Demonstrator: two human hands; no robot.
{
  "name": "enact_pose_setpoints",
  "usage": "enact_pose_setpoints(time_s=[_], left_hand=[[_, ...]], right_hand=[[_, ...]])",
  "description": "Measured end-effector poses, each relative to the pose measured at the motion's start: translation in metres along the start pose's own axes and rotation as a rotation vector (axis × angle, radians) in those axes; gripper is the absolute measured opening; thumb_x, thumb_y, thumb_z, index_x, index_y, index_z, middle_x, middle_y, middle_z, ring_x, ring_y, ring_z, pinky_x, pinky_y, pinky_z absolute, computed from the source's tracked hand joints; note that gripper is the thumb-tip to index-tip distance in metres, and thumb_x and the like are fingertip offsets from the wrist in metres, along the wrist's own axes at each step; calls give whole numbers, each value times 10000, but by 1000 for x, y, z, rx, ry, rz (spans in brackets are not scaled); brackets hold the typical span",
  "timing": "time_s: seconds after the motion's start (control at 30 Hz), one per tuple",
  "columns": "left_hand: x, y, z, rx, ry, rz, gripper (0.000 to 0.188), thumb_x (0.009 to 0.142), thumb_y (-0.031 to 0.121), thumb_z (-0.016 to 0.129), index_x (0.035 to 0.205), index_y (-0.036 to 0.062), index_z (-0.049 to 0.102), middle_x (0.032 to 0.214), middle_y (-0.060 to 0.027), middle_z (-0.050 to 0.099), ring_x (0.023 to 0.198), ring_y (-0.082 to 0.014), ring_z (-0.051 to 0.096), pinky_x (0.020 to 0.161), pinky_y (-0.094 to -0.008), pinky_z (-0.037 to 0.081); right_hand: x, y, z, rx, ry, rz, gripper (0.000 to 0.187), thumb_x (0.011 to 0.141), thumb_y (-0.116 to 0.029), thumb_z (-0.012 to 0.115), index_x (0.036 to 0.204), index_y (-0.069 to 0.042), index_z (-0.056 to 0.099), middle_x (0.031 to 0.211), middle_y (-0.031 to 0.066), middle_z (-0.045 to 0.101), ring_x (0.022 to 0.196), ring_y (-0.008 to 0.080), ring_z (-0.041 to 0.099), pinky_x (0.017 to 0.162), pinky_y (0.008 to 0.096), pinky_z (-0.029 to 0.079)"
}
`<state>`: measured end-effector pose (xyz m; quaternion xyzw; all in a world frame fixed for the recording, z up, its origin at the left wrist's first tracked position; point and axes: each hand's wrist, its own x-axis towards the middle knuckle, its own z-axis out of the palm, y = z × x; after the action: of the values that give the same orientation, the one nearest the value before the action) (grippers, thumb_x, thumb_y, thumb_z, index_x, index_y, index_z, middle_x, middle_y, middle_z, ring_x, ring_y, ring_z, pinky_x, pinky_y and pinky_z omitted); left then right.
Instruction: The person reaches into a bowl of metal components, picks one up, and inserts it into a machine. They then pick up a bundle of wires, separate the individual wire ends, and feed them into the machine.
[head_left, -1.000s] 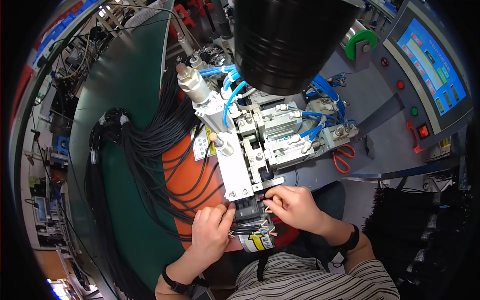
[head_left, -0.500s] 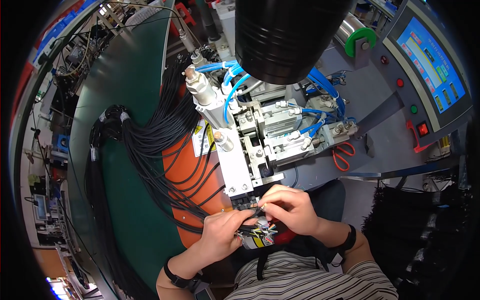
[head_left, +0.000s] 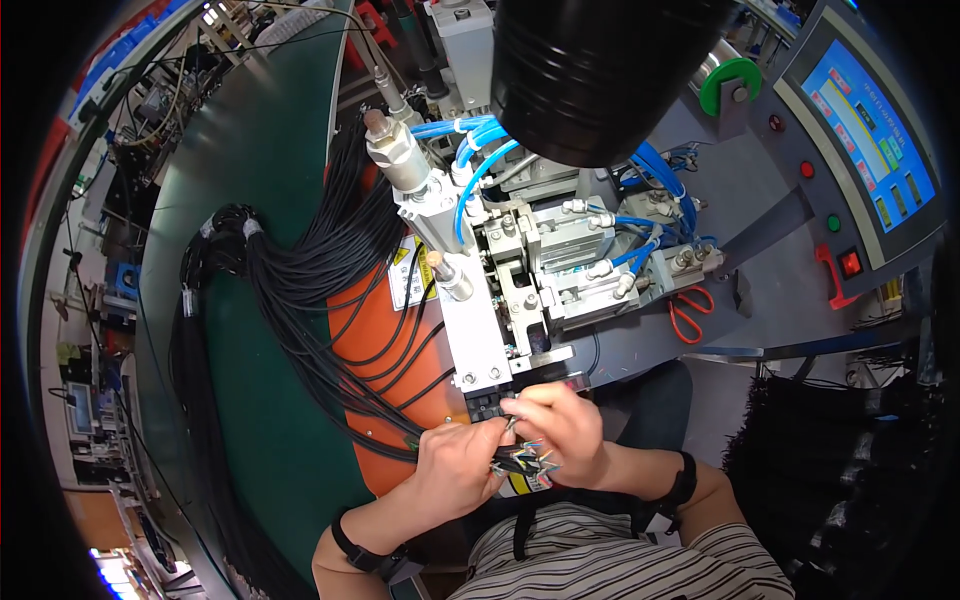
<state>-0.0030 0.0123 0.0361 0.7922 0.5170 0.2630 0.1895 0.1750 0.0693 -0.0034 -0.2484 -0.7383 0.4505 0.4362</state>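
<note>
My left hand [head_left: 455, 462] is closed around the stripped ends of several black cables, and their thin coloured wires [head_left: 530, 460] fan out past its fingers. Close against it, my right hand [head_left: 558, 428] pinches a small wire end with thumb and index finger; the exact piece is hidden by the fingertips. Both hands are just in front of the machine's black fixture [head_left: 487, 403], below its white metal plate [head_left: 472, 340]. A long bundle of black cables [head_left: 300, 280] runs from the table to my left hand.
The machine carries blue air hoses [head_left: 480, 140] and metal cylinders. Red-handled scissors [head_left: 690, 314] lie to its right, under a touch-screen panel [head_left: 860, 130]. A black lamp-like cylinder [head_left: 605, 80] hangs overhead. More black cables [head_left: 830, 470] hang at the right; a green mat [head_left: 260, 380] covers the left table.
My right hand has shifted a little down and left, nearer my left hand, its fingers now bunched toward the wires. The view has moved slightly.
</note>
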Motion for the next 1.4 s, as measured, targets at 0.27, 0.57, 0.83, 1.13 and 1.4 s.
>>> enact_pose_setpoints(time_s=[0.27, 0.57, 0.83, 1.13, 1.4], left_hand=[[4, 3, -3, 38, 9, 12, 422, 615, 59, 759, 995, 54, 576, 715, -63, 605, 598, -280, 613, 544, -373, 469], [10, 0, -4, -79, -13, -13, 257, 708, 88, 735, 924, 43, 605, 752, -73, 648, 631, -259, 652, 550, -359, 500], [11, -24, -14, -444, -178, 13, 199, 719, 54, 702, 887, 42, 595, 685, -66, 598, 563, -243, 606, 527, -314, 463], [16, -26, -20, -748, -356, -199, 116, 782, 56, 689, 853, 23, 603, 647, -61, 580, 566, -227, 588, 569, -286, 465], [7, 0, -6, 77, -110, -38, 461, 656, 43, 709, 1110, 14, 634, 864, -92, 619, 743, -253, 625, 626, -344, 511]], right_hand=[[-2, 2, -8, 241, -9, 79, 211, 884, 1, 658, 1092, 32, 676, 1072, 147, 622, 889, 154, 633, 785, 266, 522], [7, 12, -23, 813, -208, 429, 199, 939, 29, 579, 1120, 55, 656, 1072, 117, 626, 864, 139, 650, 742, 239, 532], [13, 15, -28, 901, -332, 456, 165, 940, 19, 581, 1069, 42, 681, 1032, 104, 645, 836, 118, 638, 653, 215, 519], [18, 14, -28, 406, -288, 107, 117, 887, -28, 654, 982, 28, 691, 970, 106, 660, 718, 145, 655, 592, 261, 529], [18, 1, -25, -605, -250, -73, 129, 763, -109, 681, 741, -48, 570, 732, 76, 530, 579, 240, 606, 503, 333, 492]])
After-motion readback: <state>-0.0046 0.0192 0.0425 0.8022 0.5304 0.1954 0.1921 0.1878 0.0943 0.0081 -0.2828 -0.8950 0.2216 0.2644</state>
